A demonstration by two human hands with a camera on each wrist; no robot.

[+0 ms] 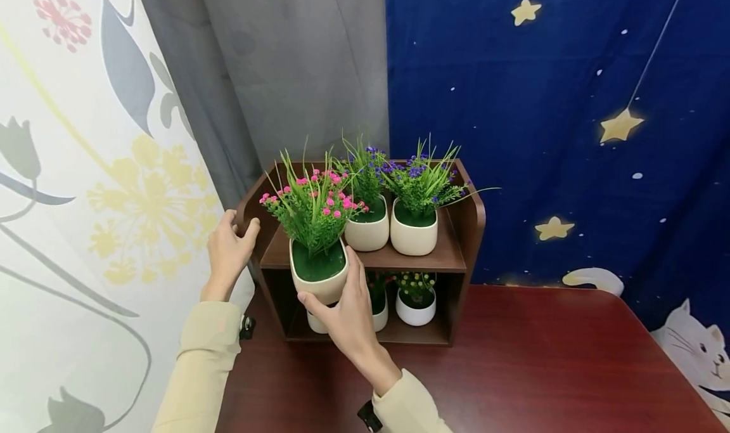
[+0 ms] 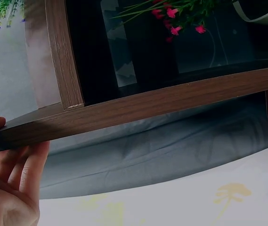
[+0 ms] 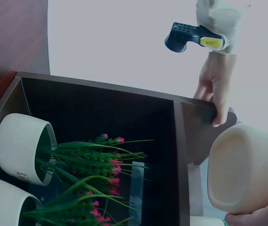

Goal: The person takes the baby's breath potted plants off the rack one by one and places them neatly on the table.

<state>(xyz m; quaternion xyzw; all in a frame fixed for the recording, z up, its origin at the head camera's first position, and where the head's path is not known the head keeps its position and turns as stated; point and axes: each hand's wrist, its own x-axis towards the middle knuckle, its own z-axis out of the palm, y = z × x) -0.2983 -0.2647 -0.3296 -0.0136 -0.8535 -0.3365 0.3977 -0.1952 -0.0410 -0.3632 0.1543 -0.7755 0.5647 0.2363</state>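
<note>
My right hand (image 1: 352,319) holds a cream pot (image 1: 325,288) with artificial grass and pink flowers (image 1: 316,208), its thumb in front and fingers along the right side. The pot is tilted at the front left of the upper shelf (image 1: 365,260); in the right wrist view its underside (image 3: 229,172) shows beside the left panel, apart from the upper board. My left hand (image 1: 229,249) grips the brown wooden rack's left side panel (image 2: 124,115), thumb inside and fingers outside. Two cream pots with purple flowers, one middle (image 1: 367,233), one right (image 1: 414,238), stand on the upper shelf.
Below, the lower compartment holds a white pot with yellow flowers (image 1: 416,311) and pots with pink flowers (image 3: 23,146), partly hidden by my right hand. The rack stands on a reddish-brown table (image 1: 542,350). Curtains hang behind, and a patterned white one (image 1: 114,230) at the left.
</note>
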